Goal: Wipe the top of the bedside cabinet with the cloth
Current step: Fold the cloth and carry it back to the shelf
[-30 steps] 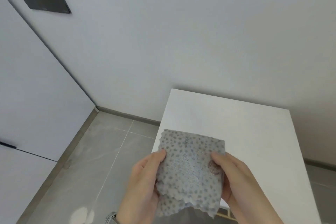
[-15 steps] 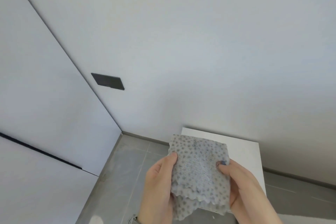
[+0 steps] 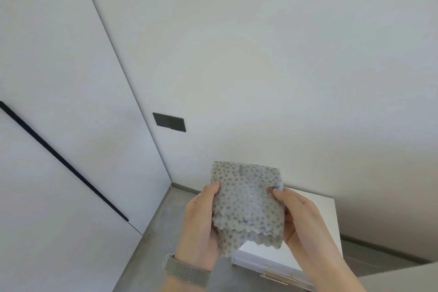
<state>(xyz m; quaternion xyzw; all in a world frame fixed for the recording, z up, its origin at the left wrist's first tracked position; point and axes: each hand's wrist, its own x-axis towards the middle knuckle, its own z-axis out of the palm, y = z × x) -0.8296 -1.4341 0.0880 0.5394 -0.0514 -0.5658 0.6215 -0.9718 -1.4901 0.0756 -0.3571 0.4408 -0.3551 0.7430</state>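
A folded grey cloth (image 3: 247, 199) with darker dots and wavy edges is held up in front of me, well above the cabinet. My left hand (image 3: 201, 223) pinches its left edge with thumb on the front. Its right edge is gripped by my right hand (image 3: 301, 218), whose thumb lies near a small reddish mark. The white bedside cabinet (image 3: 317, 211) stands below and behind the cloth, against the wall. Most of its top is hidden by the cloth and hands. A brass drawer handle (image 3: 277, 276) shows on its front.
White wall fills the upper view, with a dark rectangular plate (image 3: 168, 121) on it. A white panel with a black strip (image 3: 64, 161) stands to the left. Grey tiled floor (image 3: 151, 251) lies left of the cabinet. A pale surface corner (image 3: 407, 277) shows bottom right.
The view has tilted upward and drawn back, so the cabinet now looks smaller and lower in frame. Both hands still hold the cloth, which has risen away from the cabinet top.
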